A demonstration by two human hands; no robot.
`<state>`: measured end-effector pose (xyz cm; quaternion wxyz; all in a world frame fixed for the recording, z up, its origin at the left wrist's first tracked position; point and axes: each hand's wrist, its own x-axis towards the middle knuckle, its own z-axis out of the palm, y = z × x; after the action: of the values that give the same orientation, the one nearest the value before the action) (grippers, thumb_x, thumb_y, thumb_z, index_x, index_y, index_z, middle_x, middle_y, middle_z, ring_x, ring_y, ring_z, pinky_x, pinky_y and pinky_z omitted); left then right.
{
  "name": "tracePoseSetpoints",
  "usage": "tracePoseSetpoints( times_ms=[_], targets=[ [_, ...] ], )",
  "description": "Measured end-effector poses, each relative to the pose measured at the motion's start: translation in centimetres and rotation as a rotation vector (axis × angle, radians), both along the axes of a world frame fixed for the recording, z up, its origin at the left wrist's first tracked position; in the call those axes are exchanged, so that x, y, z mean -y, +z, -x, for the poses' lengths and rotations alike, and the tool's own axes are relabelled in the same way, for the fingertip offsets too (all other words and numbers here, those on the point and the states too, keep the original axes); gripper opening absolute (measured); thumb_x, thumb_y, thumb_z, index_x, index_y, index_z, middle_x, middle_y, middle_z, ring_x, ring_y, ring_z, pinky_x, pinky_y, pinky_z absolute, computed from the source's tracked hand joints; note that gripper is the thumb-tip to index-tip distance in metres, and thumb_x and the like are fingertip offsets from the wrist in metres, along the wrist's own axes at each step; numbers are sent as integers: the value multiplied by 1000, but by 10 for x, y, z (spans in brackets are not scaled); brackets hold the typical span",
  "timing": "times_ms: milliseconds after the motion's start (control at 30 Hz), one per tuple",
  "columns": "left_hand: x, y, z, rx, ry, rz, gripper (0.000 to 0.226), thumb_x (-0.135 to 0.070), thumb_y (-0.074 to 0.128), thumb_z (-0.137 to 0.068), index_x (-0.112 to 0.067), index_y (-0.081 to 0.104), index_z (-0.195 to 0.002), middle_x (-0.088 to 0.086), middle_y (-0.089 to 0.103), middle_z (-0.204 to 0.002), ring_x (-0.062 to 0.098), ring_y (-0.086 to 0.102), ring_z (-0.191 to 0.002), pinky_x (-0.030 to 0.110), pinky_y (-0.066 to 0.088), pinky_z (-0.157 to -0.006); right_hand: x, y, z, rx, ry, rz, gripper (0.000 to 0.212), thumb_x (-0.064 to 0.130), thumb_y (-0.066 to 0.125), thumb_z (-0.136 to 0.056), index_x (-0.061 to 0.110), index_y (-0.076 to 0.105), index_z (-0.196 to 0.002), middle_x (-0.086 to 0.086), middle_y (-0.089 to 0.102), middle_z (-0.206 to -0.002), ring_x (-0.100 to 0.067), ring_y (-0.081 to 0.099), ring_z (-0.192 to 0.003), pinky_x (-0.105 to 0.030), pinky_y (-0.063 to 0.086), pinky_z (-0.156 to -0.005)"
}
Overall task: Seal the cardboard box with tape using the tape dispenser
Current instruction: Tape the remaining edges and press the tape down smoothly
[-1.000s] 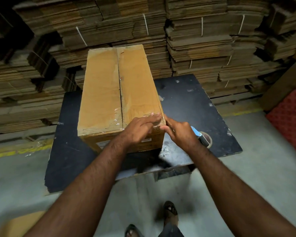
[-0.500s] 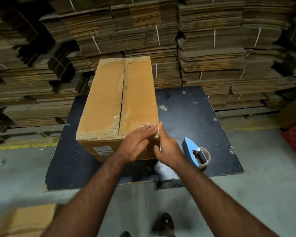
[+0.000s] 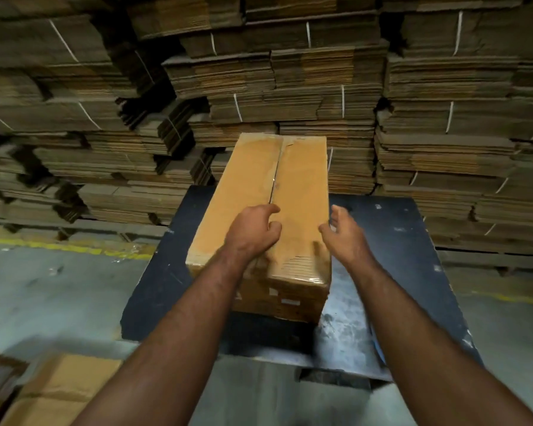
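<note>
A long brown cardboard box [image 3: 250, 186] lies lengthwise on a black table [image 3: 413, 241], its flaps closed and clear tape across its near end. My left hand [image 3: 253, 230] rests over the box's top near the centre seam, fingers curled and holding nothing. My right hand [image 3: 342, 233] hovers at the box's right top edge, fingers spread and empty. The tape dispenser is hidden behind my right forearm; only a sliver of blue [image 3: 379, 352] shows at the table's near right edge.
Bundled stacks of flattened cardboard [image 3: 290, 72] fill the whole background behind the table. Another cardboard box [image 3: 59, 392] sits on the grey floor at the lower left. A yellow floor line [image 3: 74, 249] runs along the left.
Both hands left the box's taped near corner and moved forward along its top. The view tilted up and shifted, so the dispenser slipped behind my right forearm.
</note>
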<state>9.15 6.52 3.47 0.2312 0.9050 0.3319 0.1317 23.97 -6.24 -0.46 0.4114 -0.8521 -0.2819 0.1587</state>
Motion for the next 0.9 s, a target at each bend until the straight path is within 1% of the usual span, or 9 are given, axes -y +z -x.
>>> tracePoseSetpoints(
  times_ms=[100,200,300,367,467,533,600,733,900],
  targets=[
    [-44,-5,-2,-189,165,5,54,-38,57,-90,-15,48,-138,13,52,-140,33,49,-124,46,45,-101,-29,6,-7,76,-29,179,52,35,60,-96,10,44,-138,-11,51,-135,-28,50,-123,-33,42,-90],
    [-76,-19,5,-394,266,62,62,-48,58,-86,-12,45,-136,14,38,-148,35,38,-131,54,37,-103,-39,-1,-7,-3,-78,288,47,33,60,-96,10,46,-135,-11,54,-131,-28,53,-117,-37,46,-87],
    [-83,-22,16,-340,269,0,43,-47,60,-85,-14,54,-112,10,55,-123,25,48,-102,47,44,-96,-35,-8,2,2,-98,300,38,26,59,-98,12,49,-131,-9,57,-127,-27,55,-113,-36,46,-85],
    [-83,-19,26,-313,259,-2,39,-51,60,-84,-18,50,-101,9,58,-114,24,47,-95,46,46,-94,-26,-6,11,19,-103,300,34,24,59,-98,14,50,-129,-9,59,-126,-27,56,-111,-36,46,-87],
    [-86,-16,43,-304,265,47,55,-56,61,-84,-15,54,-120,11,50,-127,28,47,-114,49,41,-99,-11,1,27,-43,-119,284,34,24,59,-97,21,50,-130,-6,60,-124,-25,58,-107,-37,48,-83],
    [-85,-13,53,-297,277,83,61,-57,60,-84,-15,52,-128,13,48,-130,31,44,-120,49,40,-98,-1,4,36,-26,-113,302,38,25,60,-96,22,49,-133,-7,61,-125,-27,59,-110,-41,51,-90],
    [-81,-12,64,-311,265,87,62,-59,59,-84,-15,52,-128,15,47,-131,33,44,-121,49,41,-97,10,4,41,-9,-93,345,44,26,61,-95,19,47,-136,-8,60,-128,-29,59,-114,-45,50,-96],
    [-92,-17,67,-302,268,99,63,-58,61,-83,-18,51,-130,12,44,-136,32,42,-125,52,35,-101,16,8,37,-78,-73,381,47,30,67,-89,19,48,-131,-4,62,-124,-24,60,-111,-41,52,-93],
    [-126,-16,18,-175,331,229,65,-51,64,-84,-12,47,-133,14,42,-137,34,43,-125,52,37,-104,-35,18,-1,85,-102,359,58,42,68,-89,9,48,-132,-11,58,-130,-30,54,-120,-35,46,-94]
  ],
)
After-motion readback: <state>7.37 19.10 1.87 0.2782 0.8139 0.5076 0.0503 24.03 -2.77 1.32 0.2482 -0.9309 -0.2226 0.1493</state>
